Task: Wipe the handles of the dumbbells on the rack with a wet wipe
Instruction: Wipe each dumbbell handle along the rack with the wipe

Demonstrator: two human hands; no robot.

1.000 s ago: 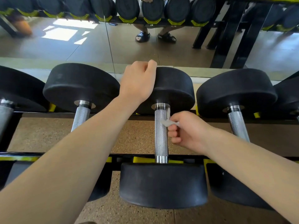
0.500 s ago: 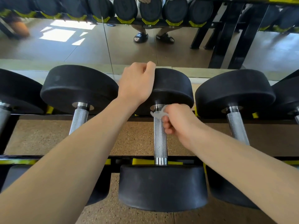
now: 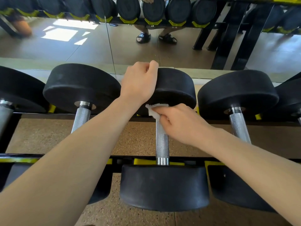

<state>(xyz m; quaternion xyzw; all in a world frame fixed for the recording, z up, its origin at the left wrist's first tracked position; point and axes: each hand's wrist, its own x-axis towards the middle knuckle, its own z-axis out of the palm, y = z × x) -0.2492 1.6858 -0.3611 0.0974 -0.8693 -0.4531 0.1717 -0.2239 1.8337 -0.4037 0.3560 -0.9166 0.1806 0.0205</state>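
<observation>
Wipe (image 3: 156, 110): white, bunched, pressed against the far end of the middle handle, right under the far head of that dumbbell.
Handle (image 3: 162, 142): knurled steel bar of the centre dumbbell, lying front to back across the rack; its near part is bare, its far end is covered by the wipe and fingers.
Right hand (image 3: 180, 123): grip clenched on the wipe, fingers curled round the bar from the right side.
Left hand (image 3: 140, 84): fingers curled over the top edge of the far head (image 3: 175, 88), grasping it; it looks to be steadying the dumbbell against rolling.
Step in hand: wiping the centre handle, with the wipe at the far limit of the bar.
Next move, as I judge: draw the wipe back along the bar toward the near head (image 3: 164, 188), keeping it wrapped so the underside is reached too; the knurling may snag or drag the wipe, so firm pressure is needed.
After that: shift to a neighbour, the left handle (image 3: 81, 118) or the right handle (image 3: 239, 126); whether either is already wiped cannot be told.
Rack (image 3: 143, 160): black rails with yellow cradles; dumbbells sit side by side, close together.
Beyond: a mirror (image 3: 65, 46) showing the floor, more dumbbells and sandalled feet.
</observation>
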